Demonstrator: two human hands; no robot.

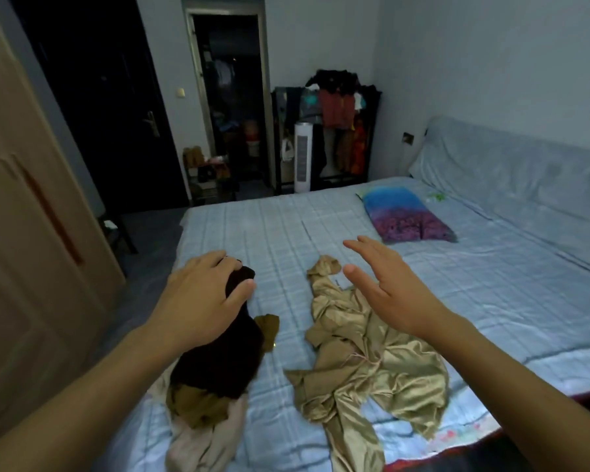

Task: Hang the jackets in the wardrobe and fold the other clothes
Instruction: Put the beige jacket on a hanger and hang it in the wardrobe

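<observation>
A dark brown garment (225, 356) lies crumpled on the bed's near left, on top of an olive piece (198, 407) and a pale pink one (205, 444). My left hand (201, 298) is closed over the dark garment's far end, thumb and fingers pinching the cloth. To the right a shiny gold satin garment (365, 362) is spread in a heap with a white label near its collar. My right hand (385, 284) hovers above the gold garment's upper part, fingers spread, holding nothing. The wardrobe's beige door (31, 233) stands at the left.
The bed (321, 226) has a light blue checked sheet, with a blue and purple pillow (406, 216) at the far right. Beyond it stand a loaded clothes rack (341, 124), a white tower fan (302, 155) and an open doorway. A dark door lies behind the wardrobe.
</observation>
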